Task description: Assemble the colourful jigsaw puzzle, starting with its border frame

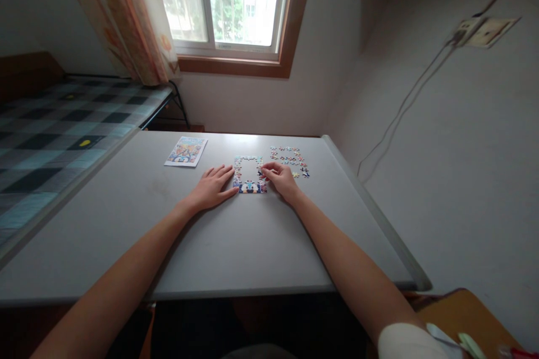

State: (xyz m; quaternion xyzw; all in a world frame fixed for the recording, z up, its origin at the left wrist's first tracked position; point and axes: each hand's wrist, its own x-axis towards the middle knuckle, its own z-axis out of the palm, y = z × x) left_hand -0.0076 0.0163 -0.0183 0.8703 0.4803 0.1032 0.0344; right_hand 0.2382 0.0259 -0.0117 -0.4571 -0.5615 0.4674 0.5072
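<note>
A partly joined jigsaw puzzle [249, 187] lies on the table, its border forming a frame around a bare middle. My left hand [214, 186] rests flat with fingers spread, its fingertips at the puzzle's left edge. At the right edge, my right hand [281, 178] pinches a small dark puzzle piece [260, 174], partly hidden by the fingers. Several loose puzzle pieces [286, 158] lie in rows just beyond and to the right of my right hand. Left of the puzzle is a colourful picture sheet [186, 151] with a white border.
The grey-white table [244, 252] has a raised rim on its right side, close to the wall. A bed with a checked cover [84, 118] stands at the left. Behind are a curtain [130, 22] and a window [244, 5]. A cable [393, 118] hangs from a wall socket.
</note>
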